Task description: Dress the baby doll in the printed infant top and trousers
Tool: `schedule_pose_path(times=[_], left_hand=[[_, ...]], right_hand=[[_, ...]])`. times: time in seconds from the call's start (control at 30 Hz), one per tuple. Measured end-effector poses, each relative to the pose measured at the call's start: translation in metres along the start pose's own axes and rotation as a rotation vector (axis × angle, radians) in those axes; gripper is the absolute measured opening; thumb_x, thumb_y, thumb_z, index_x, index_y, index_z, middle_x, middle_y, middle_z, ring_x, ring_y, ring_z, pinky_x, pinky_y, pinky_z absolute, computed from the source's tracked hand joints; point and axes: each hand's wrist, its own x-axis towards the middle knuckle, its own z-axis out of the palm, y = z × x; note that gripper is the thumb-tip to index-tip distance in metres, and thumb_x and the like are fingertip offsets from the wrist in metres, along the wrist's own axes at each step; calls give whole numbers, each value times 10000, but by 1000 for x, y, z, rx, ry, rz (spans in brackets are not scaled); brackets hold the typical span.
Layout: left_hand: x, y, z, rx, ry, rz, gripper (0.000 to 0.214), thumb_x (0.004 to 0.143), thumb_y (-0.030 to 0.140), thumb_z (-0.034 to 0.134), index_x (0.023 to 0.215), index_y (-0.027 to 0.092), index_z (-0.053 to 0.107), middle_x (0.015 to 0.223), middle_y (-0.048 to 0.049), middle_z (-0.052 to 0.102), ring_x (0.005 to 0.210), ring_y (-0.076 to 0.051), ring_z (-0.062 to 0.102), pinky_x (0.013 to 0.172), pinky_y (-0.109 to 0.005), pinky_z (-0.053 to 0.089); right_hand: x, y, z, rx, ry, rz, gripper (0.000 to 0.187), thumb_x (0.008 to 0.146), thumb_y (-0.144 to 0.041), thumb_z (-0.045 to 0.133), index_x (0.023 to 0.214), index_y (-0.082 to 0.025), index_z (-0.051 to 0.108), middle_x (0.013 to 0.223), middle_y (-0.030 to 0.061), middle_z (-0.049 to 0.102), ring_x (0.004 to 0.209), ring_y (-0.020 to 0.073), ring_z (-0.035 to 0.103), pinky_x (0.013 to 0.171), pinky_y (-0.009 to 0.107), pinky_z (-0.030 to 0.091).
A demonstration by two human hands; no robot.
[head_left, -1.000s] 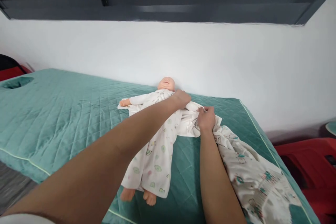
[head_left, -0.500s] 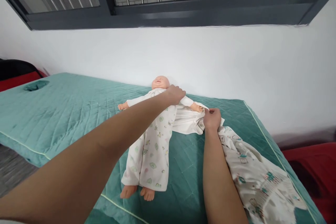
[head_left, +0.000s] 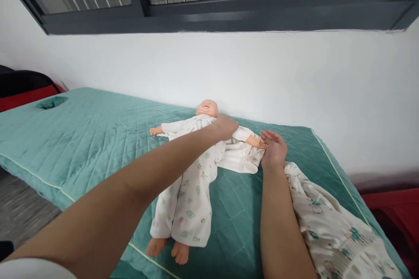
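Observation:
A baby doll (head_left: 207, 108) lies on its back on the green quilted pad, arms spread out. It wears a white top (head_left: 178, 127) and printed white trousers (head_left: 193, 202), with bare feet at the near end. My left hand (head_left: 226, 127) reaches across its chest and is closed at the shoulder sleeve on the right, its fingertips partly hidden. My right hand (head_left: 274, 148) is at the end of that arm, its fingers closed about the doll's hand (head_left: 255, 141). A white cloth flap (head_left: 240, 159) lies spread under the arm, between my hands.
A crumpled printed white garment (head_left: 337, 222) lies beside my right forearm. The green pad (head_left: 98, 139) runs up to the white wall, with a hole (head_left: 52, 102) at its far left. Red objects flank it, one at the right (head_left: 393, 213). A dark-framed window is above.
My right hand has let go of the white cloth's edge and moved onto the doll's hand. The doll's arm has shifted slightly outward. My left hand stays by the shoulder; the view has shifted slightly.

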Motion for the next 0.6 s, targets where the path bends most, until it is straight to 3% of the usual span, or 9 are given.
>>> schedule_pose_path(times=[0.1, 0.17, 0.27, 0.43, 0.6], left_hand=[[-5, 12, 1, -25, 9, -24, 442, 865, 212, 608, 1299, 131, 586, 1271, -187, 658, 1197, -323, 583, 988, -451, 445], [-15, 12, -3, -43, 23, -42, 429, 867, 218, 604, 1285, 120, 597, 1304, -192, 637, 1224, -325, 568, 1008, -454, 439], [-39, -11, -7, -105, 82, -121, 369, 924, 217, 499, 1263, 127, 612, 1312, -180, 637, 1203, -308, 591, 997, -440, 453], [-81, -70, 14, -586, 306, -377, 383, 969, 413, 446, 1222, 209, 649, 1353, -90, 648, 1206, -271, 608, 1012, -386, 470], [-94, -82, 47, -892, 490, -508, 385, 933, 453, 501, 1193, 203, 635, 1320, -70, 660, 1222, -239, 597, 1052, -350, 450]], right_hand=[[-14, -7, 8, -87, 55, -86, 279, 693, -208, 479, 925, -186, 632, 1098, 112, 714, 1143, 261, 629, 1048, 471, 457], [-29, -13, 17, -192, 23, -198, 296, 745, -231, 486, 975, -189, 669, 1165, 108, 695, 1238, 268, 554, 1130, 479, 367], [-55, -20, 34, -316, -159, -351, 345, 845, -278, 476, 1111, -185, 675, 1233, 113, 675, 1259, 255, 531, 1151, 467, 342], [-84, -23, 58, -288, -413, -339, 431, 916, -414, 541, 1282, -201, 621, 1385, 119, 602, 1361, 266, 467, 1188, 485, 310], [-89, -24, 63, -217, -590, -303, 512, 936, -511, 562, 1366, -233, 577, 1453, 101, 560, 1384, 260, 464, 1206, 491, 306]])
